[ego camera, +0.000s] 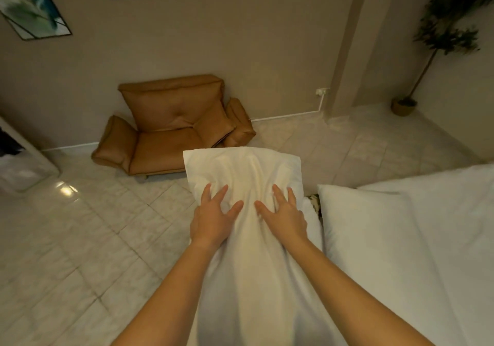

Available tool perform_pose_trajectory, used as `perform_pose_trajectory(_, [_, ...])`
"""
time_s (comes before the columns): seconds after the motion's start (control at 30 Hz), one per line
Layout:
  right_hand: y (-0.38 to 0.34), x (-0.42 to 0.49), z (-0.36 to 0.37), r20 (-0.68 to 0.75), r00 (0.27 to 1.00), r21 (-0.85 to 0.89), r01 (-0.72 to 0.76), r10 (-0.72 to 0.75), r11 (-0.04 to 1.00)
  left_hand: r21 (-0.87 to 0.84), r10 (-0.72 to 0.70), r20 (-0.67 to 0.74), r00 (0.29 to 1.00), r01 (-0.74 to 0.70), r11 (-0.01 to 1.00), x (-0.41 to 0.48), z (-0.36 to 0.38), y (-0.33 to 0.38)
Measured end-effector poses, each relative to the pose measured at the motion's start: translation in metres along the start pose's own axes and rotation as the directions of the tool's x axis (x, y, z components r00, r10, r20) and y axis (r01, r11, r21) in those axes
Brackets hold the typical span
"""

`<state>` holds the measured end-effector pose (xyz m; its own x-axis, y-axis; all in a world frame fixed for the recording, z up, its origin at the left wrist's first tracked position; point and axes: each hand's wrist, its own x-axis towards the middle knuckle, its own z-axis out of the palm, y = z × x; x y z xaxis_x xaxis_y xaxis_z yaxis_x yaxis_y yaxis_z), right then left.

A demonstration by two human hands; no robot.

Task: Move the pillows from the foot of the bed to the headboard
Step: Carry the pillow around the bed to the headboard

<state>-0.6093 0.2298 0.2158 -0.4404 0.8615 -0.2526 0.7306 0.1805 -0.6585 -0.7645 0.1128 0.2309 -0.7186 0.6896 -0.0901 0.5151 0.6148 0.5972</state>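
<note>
A white pillow (pixel 246 169) is lifted in front of me, its far end over the tiled floor. My left hand (pixel 213 217) grips its left side with fingers spread on top. My right hand (pixel 284 213) grips its right side the same way. A second white pillow (pixel 374 233) lies on the bed to the right. The bed (pixel 454 212) with its white cover fills the lower right. No headboard is in view.
A tan leather armchair (pixel 173 126) stands against the wall ahead. A potted plant (pixel 403 105) is in the far right corner. Tiled floor (pixel 80 238) spreads to the left. Two framed pictures hang on the wall at upper left.
</note>
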Motion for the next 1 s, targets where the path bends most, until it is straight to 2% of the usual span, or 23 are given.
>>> perform_pose_trajectory(0.47, [-0.045,0.119,-0.012,-0.009,0.997,-0.044,0.075,-0.075,0.996,-0.051,-0.022,-0.033,0.999,0.02,0.999,0.117,-0.002,0.021])
perform_pose_trajectory(0.6, [-0.061,0.159,-0.004,-0.017,0.998,-0.05,0.056,-0.057,0.997,-0.065,-0.022,-0.035,0.999,0.02,0.998,0.162,-0.002,0.016])
perform_pose_trajectory(0.83, [-0.121,0.246,0.015,-0.047,0.998,-0.062,0.047,-0.05,0.997,-0.1,-0.015,0.002,1.0,0.016,0.995,0.272,-0.02,0.004])
perform_pose_trajectory(1.0, [-0.174,0.307,0.032,-0.073,0.996,-0.035,0.04,-0.043,0.999,-0.151,0.04,0.022,0.999,-0.036,0.988,0.357,-0.05,-0.009])
